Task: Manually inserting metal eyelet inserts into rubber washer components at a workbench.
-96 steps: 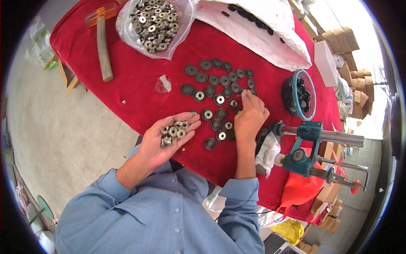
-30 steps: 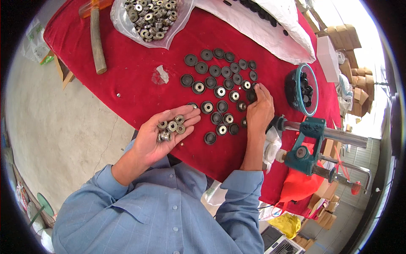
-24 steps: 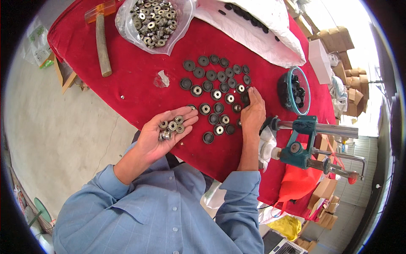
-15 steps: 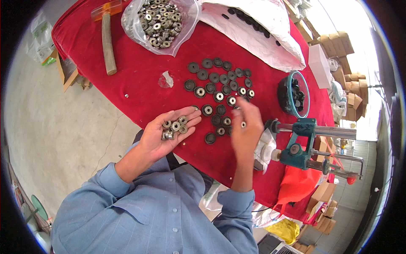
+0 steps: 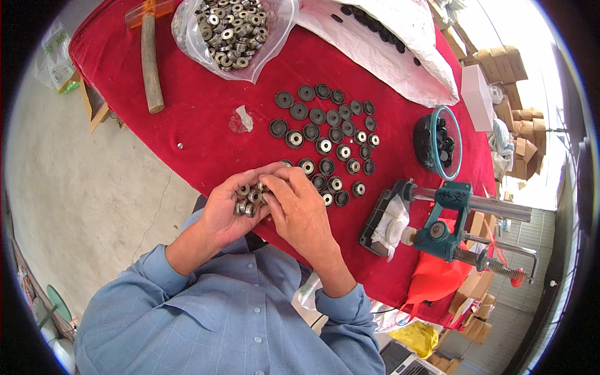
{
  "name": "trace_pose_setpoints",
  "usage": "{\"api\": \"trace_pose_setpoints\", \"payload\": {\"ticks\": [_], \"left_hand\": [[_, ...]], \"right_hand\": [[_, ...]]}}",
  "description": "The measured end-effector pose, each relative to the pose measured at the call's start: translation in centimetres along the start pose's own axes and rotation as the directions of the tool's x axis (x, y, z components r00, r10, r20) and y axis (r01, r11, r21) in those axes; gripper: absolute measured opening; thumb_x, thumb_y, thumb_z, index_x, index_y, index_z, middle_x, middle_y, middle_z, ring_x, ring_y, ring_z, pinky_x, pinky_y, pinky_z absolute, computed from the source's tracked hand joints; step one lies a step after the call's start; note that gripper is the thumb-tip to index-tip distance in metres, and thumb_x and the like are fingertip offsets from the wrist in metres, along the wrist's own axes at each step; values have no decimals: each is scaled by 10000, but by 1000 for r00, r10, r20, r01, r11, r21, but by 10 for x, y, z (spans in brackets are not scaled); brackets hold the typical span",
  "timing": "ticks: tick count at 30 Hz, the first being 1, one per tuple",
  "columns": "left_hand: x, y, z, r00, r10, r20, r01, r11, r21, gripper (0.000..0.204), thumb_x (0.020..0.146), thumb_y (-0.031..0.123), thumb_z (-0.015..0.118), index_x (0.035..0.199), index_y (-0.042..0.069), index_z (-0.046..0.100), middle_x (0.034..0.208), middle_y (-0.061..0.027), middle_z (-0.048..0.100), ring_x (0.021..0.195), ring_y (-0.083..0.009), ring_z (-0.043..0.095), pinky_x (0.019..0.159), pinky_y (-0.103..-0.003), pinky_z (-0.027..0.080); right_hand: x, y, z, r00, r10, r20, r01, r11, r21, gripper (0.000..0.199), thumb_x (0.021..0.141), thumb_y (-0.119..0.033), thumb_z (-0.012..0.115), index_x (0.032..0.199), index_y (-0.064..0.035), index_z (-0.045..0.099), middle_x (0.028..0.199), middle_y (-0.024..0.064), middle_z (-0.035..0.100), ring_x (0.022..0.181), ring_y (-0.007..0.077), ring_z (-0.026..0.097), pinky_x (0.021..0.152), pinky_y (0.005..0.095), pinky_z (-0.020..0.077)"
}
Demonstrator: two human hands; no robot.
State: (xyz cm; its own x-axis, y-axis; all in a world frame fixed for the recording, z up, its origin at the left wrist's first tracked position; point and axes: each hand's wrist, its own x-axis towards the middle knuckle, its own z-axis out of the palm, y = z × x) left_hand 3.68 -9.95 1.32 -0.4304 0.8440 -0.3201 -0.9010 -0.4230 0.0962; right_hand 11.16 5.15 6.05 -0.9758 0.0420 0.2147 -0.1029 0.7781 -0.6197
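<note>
Several small metal ball bearings (image 5: 254,195) lie in the cupped palm of my left hand (image 5: 223,209). Over that palm, my right hand (image 5: 300,209) has its thumb and fingertips closed round one of the bearings, which they partly cover. Beyond both hands, round black plastic discs (image 5: 299,111) are spread in loose rows on the red cloth (image 5: 206,94). Some of the nearer discs have a bearing seated in the middle, such as this fitted disc (image 5: 343,152); the farther ones hold none. My right hand hides part of the nearest discs.
A clear bag of bearings (image 5: 215,59) and a wooden-handled hammer (image 5: 150,62) lie at the far left. To the right stand a blue-rimmed tub of black parts (image 5: 417,145) and a green hand press (image 5: 439,234). A white sack (image 5: 400,69) spreads at the back.
My right hand has moved left, from over the discs to my left palm, and its fingers now close on a bearing. Discs it covered, some with bearings, now show.
</note>
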Motion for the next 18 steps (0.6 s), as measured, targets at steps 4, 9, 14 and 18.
{"api": "trace_pose_setpoints", "payload": {"ticks": [4, 9, 14, 18], "left_hand": [[0, -1, -5, 999, -5, 33, 7, 999, -50, 555, 1113, 275, 412, 1545, -70, 460, 1473, -186, 597, 1346, -277, 607, 1157, -420, 496], [-2, 2, -2, 999, -30, 35, 32, 997, -70, 589, 1118, 300, 415, 1567, -82, 425, 1584, -240, 508, 1473, -339, 506, 1225, -451, 423], [-1, 2, 1, 998, -29, 51, 31, 999, -34, 599, 1127, 303, 408, 1572, -99, 405, 1618, -279, 455, 1525, -377, 437, 1267, -463, 362], [-1, 2, 2, 998, -32, 45, 33, 999, -21, 594, 1128, 299, 409, 1570, -98, 408, 1616, -280, 456, 1524, -376, 438, 1269, -463, 358]], "right_hand": [[7, 0, 0, 1000, 12, 0, -12, 1000, 21, 383, 869, -18, 767, 1241, -53, 683, 1093, 136, 654, 942, 328, 691, 813, 423, 569], [32, 40, -43, 949, 74, -306, -132, 976, -174, 204, 891, -4, 732, 1092, -42, 740, 1010, 148, 717, 944, 336, 702, 834, 440, 564], [45, 101, -61, 863, 94, -497, -264, 922, -284, 168, 897, 22, 735, 1060, -19, 737, 1029, 150, 713, 939, 346, 721, 824, 449, 586], [46, 123, -51, 888, 17, -460, -211, 903, -374, 167, 887, 24, 735, 1046, -26, 740, 1048, 131, 703, 967, 345, 701, 853, 452, 577]]}}
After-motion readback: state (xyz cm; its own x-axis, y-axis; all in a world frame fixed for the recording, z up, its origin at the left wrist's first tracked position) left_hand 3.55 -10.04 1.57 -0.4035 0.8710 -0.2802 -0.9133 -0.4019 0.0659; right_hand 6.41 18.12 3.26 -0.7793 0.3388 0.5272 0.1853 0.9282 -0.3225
